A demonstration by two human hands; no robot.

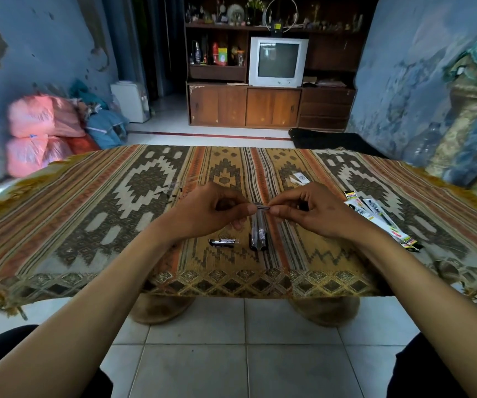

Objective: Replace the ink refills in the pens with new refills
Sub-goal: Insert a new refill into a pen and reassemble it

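two hands meet above the worktop (pixel 59 214) in the head view: the left hand (pixel 208 209) and the right hand (pixel 303 209) each pinch one end of a thin ink refill (pixel 263 208) held level between them. it looks light, narrow and bendable, so i judge it best held near the ends with gentle pressure. below lie clear pen barrels (pixel 258 234) and a short black pen part (pixel 222 242); refill packets (pixel 381 219) sit well to the right. a woven patterned cloth covers the worktop; tiled floor, a television (pixel 278 61) and a wooden cabinet (pixel 246 106) lie beyond.
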